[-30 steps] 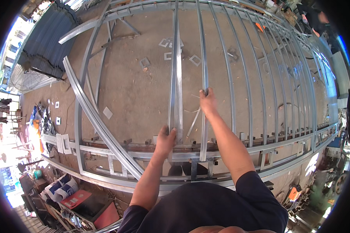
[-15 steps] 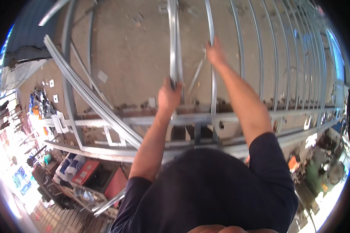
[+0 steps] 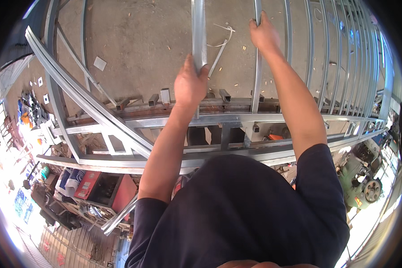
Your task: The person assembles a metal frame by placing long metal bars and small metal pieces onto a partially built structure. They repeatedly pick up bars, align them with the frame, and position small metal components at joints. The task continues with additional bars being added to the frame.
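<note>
My left hand [image 3: 191, 87] is closed around the near part of a wide silver metal tube [image 3: 199, 29], thumb on its right side and fingers on its left. The tube runs away from me past the top of the view. Farther out and to the right, my right hand [image 3: 264, 36] grips a narrower silver bar [image 3: 257, 85], one upright in a row of evenly spaced bars. Between the two lie a thin metal strip [image 3: 218, 59] and a pale looped strap [image 3: 228, 36] on the concrete floor. A long frame rail [image 3: 219, 118] crosses in front of my body.
Long metal profiles [image 3: 89, 98] lean diagonally at the left. Short tube ends [image 3: 165, 95] stick up behind the rail. A square white plate [image 3: 100, 63] lies on the floor. To the lower left stands a red cabinet [image 3: 85, 185]; a green machine [image 3: 366, 194] is at the right.
The view has shifted. My right hand has moved farther up and right with its bar, and the left hand sits slightly higher, still on the wide tube.
</note>
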Available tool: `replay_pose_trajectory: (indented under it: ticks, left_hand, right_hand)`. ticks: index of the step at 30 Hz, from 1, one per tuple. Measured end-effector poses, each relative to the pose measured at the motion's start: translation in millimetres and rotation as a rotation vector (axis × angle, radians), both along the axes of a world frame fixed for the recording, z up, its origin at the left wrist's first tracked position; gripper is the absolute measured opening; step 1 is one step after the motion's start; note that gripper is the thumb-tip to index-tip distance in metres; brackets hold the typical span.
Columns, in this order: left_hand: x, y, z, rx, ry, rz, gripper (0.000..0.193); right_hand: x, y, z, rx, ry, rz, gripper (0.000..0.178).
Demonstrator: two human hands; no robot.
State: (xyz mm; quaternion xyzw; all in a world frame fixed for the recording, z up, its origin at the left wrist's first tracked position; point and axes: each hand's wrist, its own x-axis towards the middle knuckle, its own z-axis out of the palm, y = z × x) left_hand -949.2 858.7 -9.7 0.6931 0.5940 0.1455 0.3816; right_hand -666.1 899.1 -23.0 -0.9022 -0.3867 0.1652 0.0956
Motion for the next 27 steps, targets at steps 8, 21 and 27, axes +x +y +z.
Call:
replay_pose_trajectory:
  ticks: [8, 21, 27]
  left_hand:
    - [69.9, -2.0, -32.4, -0.313, -0.188, -0.088, 0.079]
    - [20.9, -13.0, 10.6, -0.05, -0.241, -0.054, 0.072]
    - [-178.2, -30.2, 74.6, 0.358, 0.036, 0.382, 0.035]
  right_hand:
    - [-6.7, 4.9, 0.7, -0.032, -0.004, -0.049, 0.067]
    - [-9.7, -0.9, 4.1, 0.104, -0.054, -0.06, 0.07]
    - [-92.2, -20.6, 25.8, 0.568, -0.085, 0.118, 0.043]
